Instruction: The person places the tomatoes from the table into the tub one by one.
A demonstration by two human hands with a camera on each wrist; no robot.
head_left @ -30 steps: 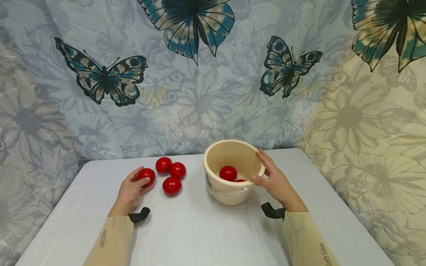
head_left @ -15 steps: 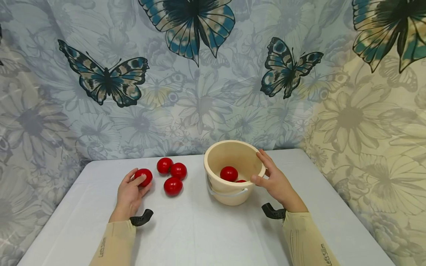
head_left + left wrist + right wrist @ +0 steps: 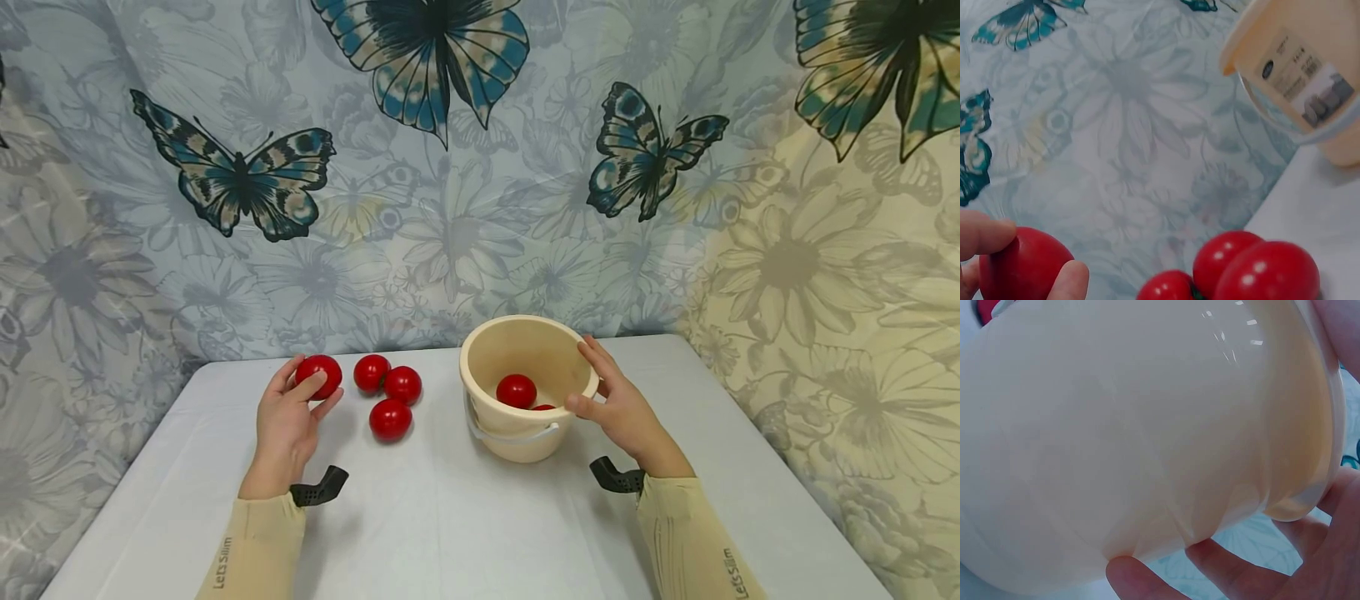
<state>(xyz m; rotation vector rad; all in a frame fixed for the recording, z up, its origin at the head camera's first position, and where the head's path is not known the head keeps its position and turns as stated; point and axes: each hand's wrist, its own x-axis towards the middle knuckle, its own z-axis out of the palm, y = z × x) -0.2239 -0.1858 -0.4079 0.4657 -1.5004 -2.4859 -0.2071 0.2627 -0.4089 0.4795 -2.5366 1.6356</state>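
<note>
My left hand holds a red tomato between thumb and fingers, raised a little off the table at the left. In the left wrist view, fingertips press this tomato from both sides. Three more tomatoes lie close together just right of that hand. A cream bucket stands upright right of centre, its pale handle hanging down in front. Inside it, one tomato shows fully and another partly behind the rim. My right hand grips the bucket's right side, thumb at the rim and fingers along the outer wall.
A white-covered table bears everything. Behind it hangs a cloth printed with butterflies and flowers, close to the far edge. Both wrists wear black mounts. A printed label shows on the bucket's side.
My left hand has drawn the tomato slightly left, away from the three others, and lifted it up. My right hand and the bucket stay where they were.
</note>
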